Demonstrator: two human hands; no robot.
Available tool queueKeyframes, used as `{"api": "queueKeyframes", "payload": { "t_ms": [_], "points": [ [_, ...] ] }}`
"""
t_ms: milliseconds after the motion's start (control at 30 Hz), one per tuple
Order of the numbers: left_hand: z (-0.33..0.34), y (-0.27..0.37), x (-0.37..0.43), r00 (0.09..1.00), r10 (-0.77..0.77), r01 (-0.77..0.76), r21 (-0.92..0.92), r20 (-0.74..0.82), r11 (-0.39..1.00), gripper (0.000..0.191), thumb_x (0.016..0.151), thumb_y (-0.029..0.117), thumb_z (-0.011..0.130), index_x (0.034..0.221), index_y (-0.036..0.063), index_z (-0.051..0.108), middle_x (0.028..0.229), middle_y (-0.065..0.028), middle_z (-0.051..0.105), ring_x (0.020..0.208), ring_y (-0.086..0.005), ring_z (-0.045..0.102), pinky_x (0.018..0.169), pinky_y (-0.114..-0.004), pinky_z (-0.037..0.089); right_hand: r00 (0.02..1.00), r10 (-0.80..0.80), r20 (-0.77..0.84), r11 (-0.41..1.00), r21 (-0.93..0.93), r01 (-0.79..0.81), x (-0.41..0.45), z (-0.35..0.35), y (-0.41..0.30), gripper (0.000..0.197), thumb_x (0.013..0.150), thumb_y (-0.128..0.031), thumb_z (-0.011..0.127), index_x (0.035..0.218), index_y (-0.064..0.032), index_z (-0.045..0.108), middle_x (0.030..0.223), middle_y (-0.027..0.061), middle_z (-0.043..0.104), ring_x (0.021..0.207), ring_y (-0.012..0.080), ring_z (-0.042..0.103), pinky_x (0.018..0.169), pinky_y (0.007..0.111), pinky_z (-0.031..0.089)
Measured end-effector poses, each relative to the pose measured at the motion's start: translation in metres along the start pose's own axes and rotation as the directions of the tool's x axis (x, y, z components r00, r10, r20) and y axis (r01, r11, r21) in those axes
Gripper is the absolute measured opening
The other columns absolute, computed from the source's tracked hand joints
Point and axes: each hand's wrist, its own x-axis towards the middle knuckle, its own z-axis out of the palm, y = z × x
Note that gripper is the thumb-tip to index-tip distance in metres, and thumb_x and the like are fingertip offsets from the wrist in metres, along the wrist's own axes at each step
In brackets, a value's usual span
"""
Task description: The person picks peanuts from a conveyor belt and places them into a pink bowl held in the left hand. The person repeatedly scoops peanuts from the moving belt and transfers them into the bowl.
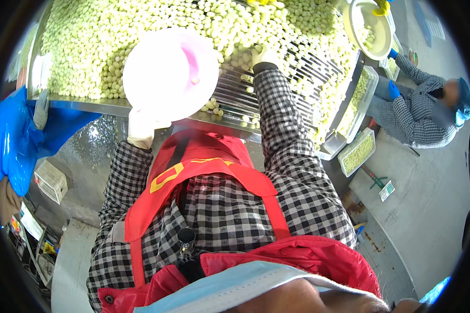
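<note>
My left hand, in a pale glove, grips the near rim of a round basin. Strong light washes the basin out to white, with a pink patch inside and one small fruit visible there. The basin is tilted above the near edge of a metal sorting table with slats. Pale green oval fruits, possibly grapes, lie in a thick layer over much of it. Among them is my right hand, also gloved, palm down on the slats. Its fingertips are partly hidden and blend into the fruits, so its grip is unclear.
A co-worker at right holds a cream basin. White crates of fruit stand along the table's right end. Blue plastic hangs at left near a crate. Yellow gloves show at the far side.
</note>
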Motion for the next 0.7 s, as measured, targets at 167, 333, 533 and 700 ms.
{"api": "queueKeyframes", "payload": {
  "t_ms": [167,333,533,700],
  "points": [
    [0.001,0.009,0.016,0.98,0.117,-0.143,0.158,0.162,0.977,0.032,0.092,0.012,0.062,0.118,-0.0066,0.059,0.101,-0.0115,0.07,0.085,-0.019,0.069,0.068,-0.03,0.059,0.991,-0.125,0.047,0.976,-0.174,0.132,-0.052,-0.008,-0.003,0.039,0.084,-0.03,0.072,0.104,0.0028,0.066,0.101,0.0197,0.071,0.098,0.0272,0.069,0.084,0.039,0.056],
    [0.006,0.015,0.028,0.972,0.136,-0.199,0.36,0.193,0.911,0.04,0.097,0.022,0.058,0.126,-0.0055,0.055,0.109,-0.0112,0.069,0.09,-0.0186,0.069,0.071,-0.03,0.059,0.9,-0.4,0.175,0.03,0.984,-0.178,-0.138,0.005,-0.063,0.019,0.089,-0.014,0.072,0.095,0.004,0.067,0.081,0.0109,0.071,0.064,0.0172,0.068,0.06,0.028,0.055],
    [-0.01,0.013,0.022,0.993,0.096,-0.107,0.208,0.063,0.972,0.041,0.095,0.019,0.062,0.126,-0.0068,0.055,0.11,-0.0123,0.068,0.09,-0.0211,0.069,0.072,-0.032,0.059,0.981,0.193,-0.025,0.619,0.779,-0.103,-0.094,0.003,0.013,0.026,0.091,-0.027,0.066,0.099,-0.0035,0.072,0.09,0.01,0.074,0.065,0.0161,0.071,0.066,0.028,0.056],
    [-0.034,0.02,0.025,0.994,0.105,-0.106,0.147,0.009,0.983,0.032,0.092,0.014,0.065,0.115,-0.0071,0.06,0.103,-0.0129,0.069,0.085,-0.0214,0.07,0.07,-0.033,0.059,0.958,0.162,-0.236,0.971,0.213,-0.111,-0.049,-0.015,0.05,0.05,0.085,-0.044,0.072,0.126,-0.0169,0.063,0.124,0.0141,0.064,0.113,0.0279,0.062,0.101,0.045,0.047]
  ]
}}
